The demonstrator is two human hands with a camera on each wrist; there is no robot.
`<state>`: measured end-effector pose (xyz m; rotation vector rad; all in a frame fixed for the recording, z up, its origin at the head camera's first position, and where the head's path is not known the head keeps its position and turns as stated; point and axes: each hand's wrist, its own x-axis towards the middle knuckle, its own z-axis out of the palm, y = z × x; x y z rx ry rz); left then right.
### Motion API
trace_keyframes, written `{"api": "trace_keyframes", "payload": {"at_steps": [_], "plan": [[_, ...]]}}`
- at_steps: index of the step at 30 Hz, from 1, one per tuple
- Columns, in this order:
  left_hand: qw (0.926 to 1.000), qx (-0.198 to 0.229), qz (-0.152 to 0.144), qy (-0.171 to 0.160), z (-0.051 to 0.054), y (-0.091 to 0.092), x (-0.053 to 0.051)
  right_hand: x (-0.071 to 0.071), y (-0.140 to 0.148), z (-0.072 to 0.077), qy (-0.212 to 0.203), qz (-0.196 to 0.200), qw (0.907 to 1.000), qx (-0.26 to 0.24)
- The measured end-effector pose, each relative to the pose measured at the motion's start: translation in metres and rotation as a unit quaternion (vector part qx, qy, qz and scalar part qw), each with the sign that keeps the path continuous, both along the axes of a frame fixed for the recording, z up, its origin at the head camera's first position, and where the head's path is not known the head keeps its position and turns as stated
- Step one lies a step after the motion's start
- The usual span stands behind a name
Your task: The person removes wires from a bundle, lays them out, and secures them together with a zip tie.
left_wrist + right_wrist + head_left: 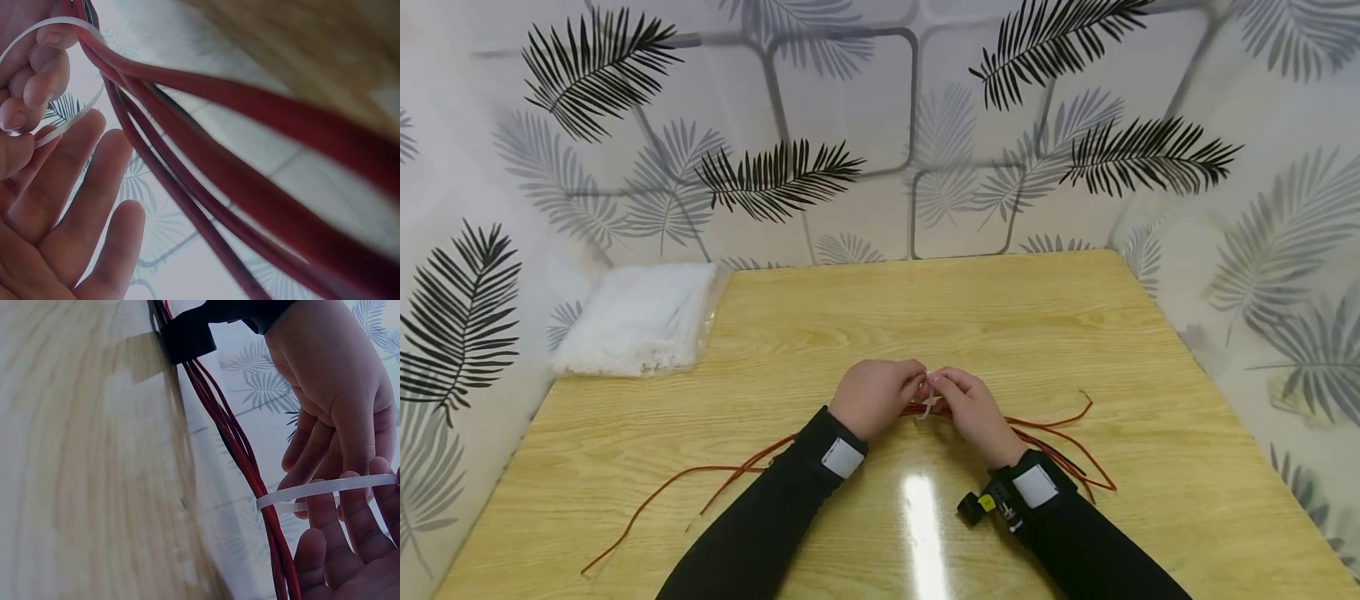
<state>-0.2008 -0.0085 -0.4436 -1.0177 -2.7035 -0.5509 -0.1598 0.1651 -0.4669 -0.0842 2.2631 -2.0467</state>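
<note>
A white cable tie (929, 402) loops around a bundle of red wires (1060, 427) with a dark strand among them. My left hand (874, 396) pinches the tie just above the bundle; in the left wrist view its other fingers (87, 194) stretch out beside the wires. From the other side my right hand (976, 417) pinches the tie too, fingertips close to the left hand's. The right wrist view shows the tie (350, 483) as a wide, loose loop running from the wires to both hands. Fingers hide where its ends meet.
A clear bag of white material (640, 321) lies at the back left of the wooden table (820, 308). Loose wire ends fan out left and right across the tabletop. A leaf-patterned covering (850, 100) stands behind the table and along its sides.
</note>
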Motion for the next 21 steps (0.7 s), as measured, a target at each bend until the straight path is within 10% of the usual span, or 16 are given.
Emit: {"api": "trace_keyframes", "payload": {"at_steps": [21], "plan": [[0.9988,-0.019,-0.017,0.041,0.0,0.003,0.0065,-0.0006,0.0025,-0.0046,-0.026,-0.012,0.999,-0.034]]}}
